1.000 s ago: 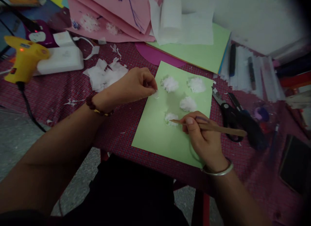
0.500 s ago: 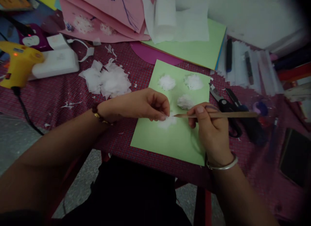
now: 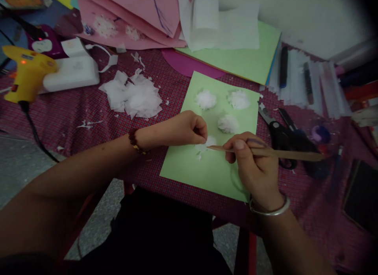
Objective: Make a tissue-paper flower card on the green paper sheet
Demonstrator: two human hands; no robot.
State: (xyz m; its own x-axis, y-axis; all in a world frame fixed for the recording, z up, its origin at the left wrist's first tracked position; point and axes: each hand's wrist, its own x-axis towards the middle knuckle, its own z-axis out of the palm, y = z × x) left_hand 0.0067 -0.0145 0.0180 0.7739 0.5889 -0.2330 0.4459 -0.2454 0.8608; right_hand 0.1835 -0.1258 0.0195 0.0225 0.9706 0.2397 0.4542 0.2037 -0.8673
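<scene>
My right hand [image 3: 254, 168] grips a thin pointed wooden stick [image 3: 292, 154], its tip angled left over the green sheet [image 3: 186, 166]. Under that tip lies a small flat patch of white tissue [image 3: 202, 146]. My left hand [image 3: 189, 129] is closed in a pinch just above the patch; what its fingertips hold, if anything, is hidden. Three fluffy white tissue puffs sit on the upper part of the sheet: a left puff [image 3: 206, 99], a right puff [image 3: 239, 99] and a lower puff [image 3: 228, 123].
A pile of white tissue pieces [image 3: 134, 95] lies to the left. Beyond it are a yellow glue gun [image 3: 31, 72] and a white power strip [image 3: 72, 74]. Scissors [image 3: 276, 127] rest right of the sheet. A paper roll [image 3: 206, 21] and pink papers [image 3: 130, 15] lie at the back.
My left hand has turned more knuckles-up, with its fingers curled in. The stick has tilted, its right end lower, and its tip now lies slightly lower over the tissue patch.
</scene>
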